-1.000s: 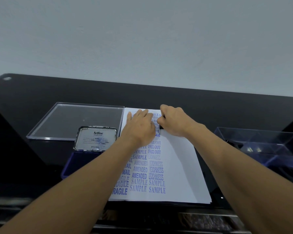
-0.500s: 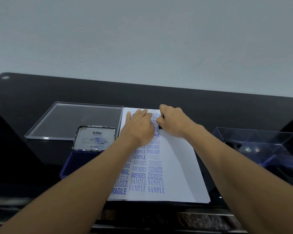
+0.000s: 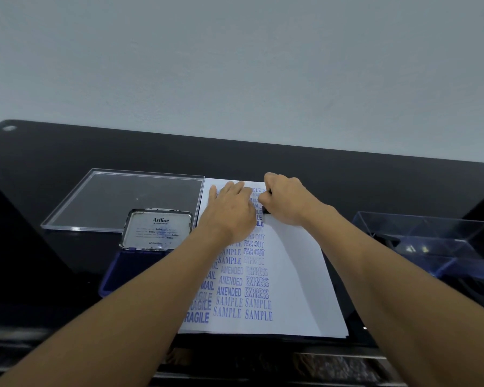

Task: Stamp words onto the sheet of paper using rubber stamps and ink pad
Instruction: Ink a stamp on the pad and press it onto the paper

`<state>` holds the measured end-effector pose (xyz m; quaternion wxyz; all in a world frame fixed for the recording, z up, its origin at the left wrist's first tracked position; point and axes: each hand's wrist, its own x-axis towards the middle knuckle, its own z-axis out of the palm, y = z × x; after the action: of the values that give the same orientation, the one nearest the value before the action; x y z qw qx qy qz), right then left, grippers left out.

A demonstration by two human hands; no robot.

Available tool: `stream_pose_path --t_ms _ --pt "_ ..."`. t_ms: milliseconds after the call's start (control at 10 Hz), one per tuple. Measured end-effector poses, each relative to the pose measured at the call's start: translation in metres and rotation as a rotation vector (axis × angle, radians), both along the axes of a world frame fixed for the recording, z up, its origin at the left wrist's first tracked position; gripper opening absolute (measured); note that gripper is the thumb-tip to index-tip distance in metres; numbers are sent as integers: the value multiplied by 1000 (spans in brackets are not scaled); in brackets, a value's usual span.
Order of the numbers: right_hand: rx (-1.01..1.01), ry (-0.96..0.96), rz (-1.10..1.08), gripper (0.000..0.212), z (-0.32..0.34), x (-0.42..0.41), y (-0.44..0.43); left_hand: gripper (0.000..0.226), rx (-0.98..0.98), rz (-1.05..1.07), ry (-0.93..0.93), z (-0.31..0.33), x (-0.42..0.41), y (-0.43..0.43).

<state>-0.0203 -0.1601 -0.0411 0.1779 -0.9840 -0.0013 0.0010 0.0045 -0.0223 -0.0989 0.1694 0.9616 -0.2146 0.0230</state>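
Observation:
A white sheet of paper [image 3: 294,277] lies on the black table, covered on its left half with blue stamped words such as SAMPLE, EXPRESS, AMENDED and FAX OUT. My left hand [image 3: 231,210] rests flat on the sheet's upper left, fingers spread. My right hand [image 3: 287,201] is closed over a dark rubber stamp [image 3: 265,210], pressing it down on the paper near the top; only a small dark corner of the stamp shows. The open ink pad [image 3: 140,263] sits left of the sheet, its Artline lid [image 3: 158,230] standing up.
A clear flat plastic lid [image 3: 118,199] lies behind the ink pad at the left. A clear plastic box [image 3: 436,247] with dark items inside stands at the right. The black glossy table [image 3: 347,169] ends at a pale wall.
Both hands stay pressed at the top of the sheet; the view shifts only slightly. Nothing was picked up or let go.

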Motion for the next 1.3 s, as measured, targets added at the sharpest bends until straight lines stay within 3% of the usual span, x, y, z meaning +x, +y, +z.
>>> stream_pose_path --t_ms 1300 --pt "53 -31 -23 28 -11 -5 0 48 24 9 33 5 -2 -1"
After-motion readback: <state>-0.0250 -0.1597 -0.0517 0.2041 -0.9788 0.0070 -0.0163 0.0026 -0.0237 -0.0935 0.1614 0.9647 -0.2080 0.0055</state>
